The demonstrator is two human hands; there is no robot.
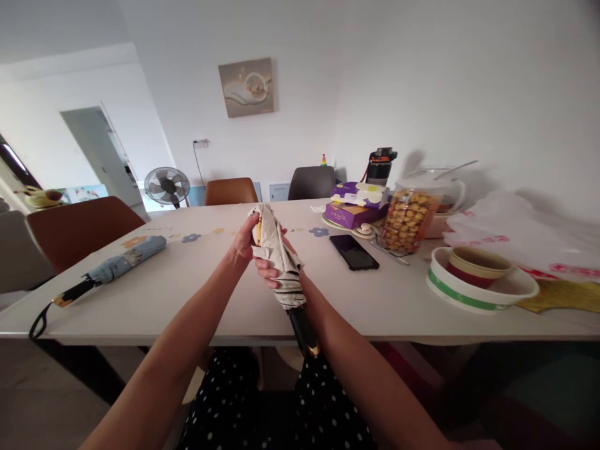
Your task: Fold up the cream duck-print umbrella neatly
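A folded cream umbrella (pixel 287 275) with dark stripes near its black handle is held above the table's front part, tilted with the handle towards me. My left hand (pixel 244 239) grips its far end from the left side, thumb on the cloth. Lower down, my right hand (pixel 268 271) is wrapped round the cloth from beneath, its fingers showing on the left side; the rest of that hand is hidden behind the umbrella. A second folded umbrella (pixel 126 261), light blue with a black handle and wrist strap, lies on the table to the left.
On the white table (pixel 201 300), a phone (pixel 354 252) lies right of my hands. Beyond it are purple tissue packs (pixel 355 214), a jar of snacks (pixel 409 219) and a bottle (pixel 379 167). Paper bowls (pixel 478 297) and a plastic bag (pixel 520 234) stand right. Chairs (pixel 229 191) line the far side.
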